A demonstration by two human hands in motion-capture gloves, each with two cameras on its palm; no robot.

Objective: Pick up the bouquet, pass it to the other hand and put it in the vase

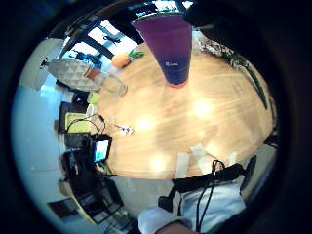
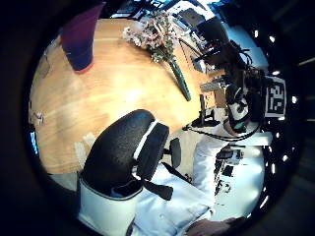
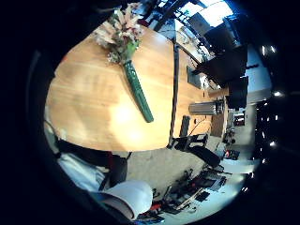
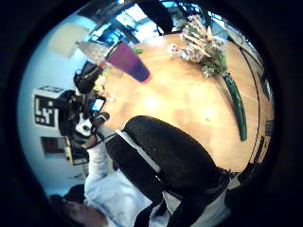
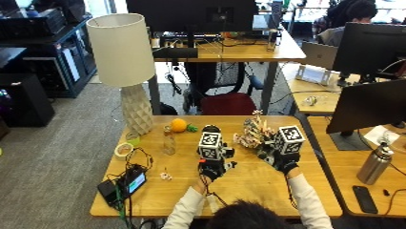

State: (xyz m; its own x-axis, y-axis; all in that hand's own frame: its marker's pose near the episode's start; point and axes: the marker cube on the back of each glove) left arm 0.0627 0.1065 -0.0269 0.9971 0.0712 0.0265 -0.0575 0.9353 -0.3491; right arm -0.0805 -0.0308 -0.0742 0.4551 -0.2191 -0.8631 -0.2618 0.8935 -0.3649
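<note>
The outside view showed a person at a wooden table (image 5: pixel 254 186) with both gloved hands raised above it. The left hand (image 5: pixel 212 164) was near the table's middle, the right hand (image 5: pixel 282 160) to its right; I could not tell how either hand's fingers stood. The bouquet (image 5: pixel 252 133) lay just beyond and left of the right hand. A white lamp (image 5: pixel 124 62) stood at the far left corner, with an orange (image 5: pixel 178 125) and a clear bottle (image 5: pixel 168 140) near it.

The left little finger side palm view showed a purple vase (image 1: pixel 168 46) upright on the table, empty, apart from the bouquet.

The left thumb side palm view showed the bouquet's green wrapped stems (image 2: pixel 179 78) flat on the wood, the flowers toward the vase.

In the right little finger side palm view, the bouquet lay alone on the table, untouched.

The right thumb side palm view showed vase and bouquet well apart.
</note>
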